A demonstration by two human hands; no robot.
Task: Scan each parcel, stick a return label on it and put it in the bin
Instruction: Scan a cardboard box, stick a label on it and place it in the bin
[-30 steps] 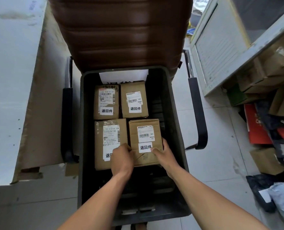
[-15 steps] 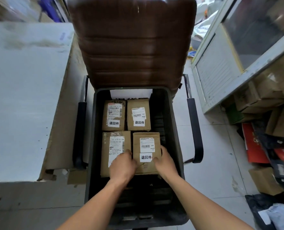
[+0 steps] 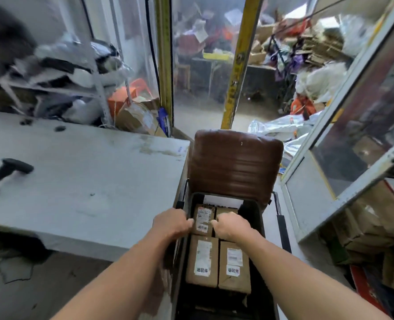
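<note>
A dark plastic bin (image 3: 258, 219) stands on the seat of a brown chair (image 3: 235, 167). Several brown cardboard parcels lie flat inside it, each with a shipping label and a white return label. The near right parcel (image 3: 234, 266) and the near left parcel (image 3: 201, 260) show fully. My left hand (image 3: 171, 224) hovers over the bin's left rim, and my right hand (image 3: 231, 226) hovers over the far right parcel. Between them lies the far left parcel (image 3: 203, 218). Both hands have loosely curled fingers and hold nothing. A black handheld scanner (image 3: 5, 173) lies on the grey table (image 3: 83, 181) at the left.
A glass-fronted cabinet (image 3: 343, 144) stands close on the right, with stacked cardboard boxes (image 3: 371, 229) beneath it. Shelves with bagged parcels (image 3: 60, 72) fill the back left. Behind the chair is a doorway with yellow posts (image 3: 235, 65).
Both hands have let go of the near right parcel, which now lies in the bin, and risen away from it. The view has tilted up to take in the table and the room.
</note>
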